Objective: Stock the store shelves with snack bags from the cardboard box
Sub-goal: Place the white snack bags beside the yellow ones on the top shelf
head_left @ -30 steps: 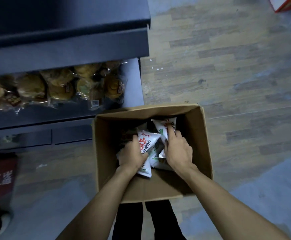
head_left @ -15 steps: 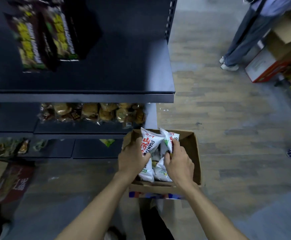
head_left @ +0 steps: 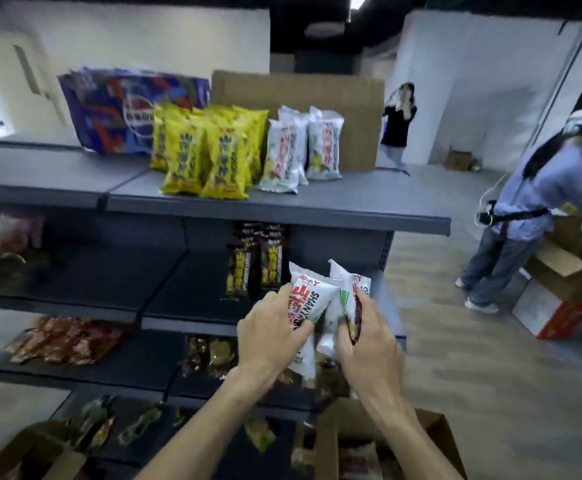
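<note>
- The left hand [head_left: 269, 336] grips a white plastic snack bag with red lettering [head_left: 308, 303], its fingers curled round the bag's left edge and thumb across the front.
- The right hand [head_left: 369, 336] pinches a second white snack bag with green and red print [head_left: 346, 299], its fingers wrapped over the right side.
- The two bags touch each other between the hands, held upright in the air in front of the second shelf from the top; more white packets hang below them, between the wrists.
- Below the forearms sits the open brown cardboard box [head_left: 435, 431], with packets showing inside it.
- Just behind the held bags, dark brown snack packs with yellow print [head_left: 255, 261] stand on the dark grey metal shelf board [head_left: 192, 289].
- On the top grey shelf [head_left: 352, 206] stand yellow snack bags with blue lettering [head_left: 206, 157], and beside them, to the right, white snack bags of the same kind as those held [head_left: 300, 147].
- Behind these stand blue and red printed packages [head_left: 116, 109] and a flat brown cardboard sheet [head_left: 352, 109].
- Lower shelves hold clear packets of brown food [head_left: 64, 341].
- At the right a person in a light blue shirt and jeans [head_left: 532, 209] bends over boxes; another person in black [head_left: 398, 123] stands further back.
</note>
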The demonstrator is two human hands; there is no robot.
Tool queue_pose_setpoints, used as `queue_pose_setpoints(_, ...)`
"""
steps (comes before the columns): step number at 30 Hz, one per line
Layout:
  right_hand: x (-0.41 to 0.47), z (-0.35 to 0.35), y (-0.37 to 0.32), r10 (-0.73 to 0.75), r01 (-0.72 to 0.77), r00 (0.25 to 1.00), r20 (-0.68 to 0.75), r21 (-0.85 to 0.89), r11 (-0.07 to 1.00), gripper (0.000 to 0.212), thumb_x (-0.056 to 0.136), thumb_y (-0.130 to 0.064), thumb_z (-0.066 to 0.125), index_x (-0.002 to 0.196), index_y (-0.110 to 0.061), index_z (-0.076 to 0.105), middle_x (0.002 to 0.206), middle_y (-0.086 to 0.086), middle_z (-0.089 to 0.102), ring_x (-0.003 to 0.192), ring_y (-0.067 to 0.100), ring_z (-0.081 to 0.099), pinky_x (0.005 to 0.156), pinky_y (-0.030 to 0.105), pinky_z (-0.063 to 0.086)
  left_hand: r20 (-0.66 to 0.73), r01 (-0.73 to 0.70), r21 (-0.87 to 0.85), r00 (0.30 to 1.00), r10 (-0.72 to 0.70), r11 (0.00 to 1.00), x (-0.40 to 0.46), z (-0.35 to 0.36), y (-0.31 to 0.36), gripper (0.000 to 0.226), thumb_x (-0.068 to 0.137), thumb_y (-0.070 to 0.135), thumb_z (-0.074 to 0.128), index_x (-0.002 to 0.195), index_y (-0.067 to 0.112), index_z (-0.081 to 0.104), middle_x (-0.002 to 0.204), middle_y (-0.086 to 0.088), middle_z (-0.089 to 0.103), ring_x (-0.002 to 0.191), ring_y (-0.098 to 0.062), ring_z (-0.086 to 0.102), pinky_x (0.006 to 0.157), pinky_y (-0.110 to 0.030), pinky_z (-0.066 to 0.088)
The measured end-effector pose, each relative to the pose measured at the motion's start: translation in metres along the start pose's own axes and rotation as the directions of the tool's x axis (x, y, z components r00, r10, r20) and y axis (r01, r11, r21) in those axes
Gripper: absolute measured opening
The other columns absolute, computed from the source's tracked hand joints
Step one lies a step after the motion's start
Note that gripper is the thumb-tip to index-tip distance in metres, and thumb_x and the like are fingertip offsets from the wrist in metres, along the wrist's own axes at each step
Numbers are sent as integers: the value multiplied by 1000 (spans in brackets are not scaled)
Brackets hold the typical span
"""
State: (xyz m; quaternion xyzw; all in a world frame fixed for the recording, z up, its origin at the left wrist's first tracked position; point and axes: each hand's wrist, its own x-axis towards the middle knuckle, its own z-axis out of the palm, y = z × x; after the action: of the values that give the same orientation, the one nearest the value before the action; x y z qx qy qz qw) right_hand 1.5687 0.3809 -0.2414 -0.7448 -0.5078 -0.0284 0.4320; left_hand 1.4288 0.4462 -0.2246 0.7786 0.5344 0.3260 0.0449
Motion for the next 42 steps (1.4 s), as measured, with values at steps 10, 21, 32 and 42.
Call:
queue_pose_setpoints(10, 138, -52, -84, -199, 192, 966, -167, -57, 980, 47, 96, -36, 53, 139, -28, 40, 109, 1, 62, 91, 29, 64, 68, 38, 48, -285, -149, 33, 946, 152, 988, 124, -87, 51, 61, 85, 64, 52, 129, 21, 49, 104, 2, 61, 93, -23, 63, 66, -39, 54)
queue_pose_setpoints(21, 279, -12, -71, -226, 205, 972, -65, -236, 950, 41, 97, -37, 48, 135, -24, 37, 111, 1, 55, 92, 32, 62, 66, 38, 46, -396, 74, 185, 918, 5, 980, 240, -67, 50, 56, 85, 50, 63, 130, 19, 50, 112, 0, 59, 103, -24, 61, 57, -31, 41)
queue_pose_setpoints(32, 364, 56, -77, -200, 177, 978, -65, -259, 950, 47, 99, -31, 43, 142, -20, 28, 109, 4, 50, 92, 28, 59, 61, 37, 45, -430, 51, 215, 902, 47, 975, 288, -16, 21, 77, 75, 43, 74, 136, 9, 41, 109, -14, 52, 92, -31, 61, 40, -33, 48)
queue_pose_setpoints(42, 365, 117, -65, -224, 255, 964, 140, -269, 929, 81, 95, -61, 34, 150, -41, -22, 152, 9, 9, 111, 35, 37, 93, 43, 46, -395, 21, 286, 913, 98, 958, 296, 11, 6, 88, 82, 49, 66, 149, 3, 32, 115, -20, 50, 92, -34, 55, 63, -43, 53)
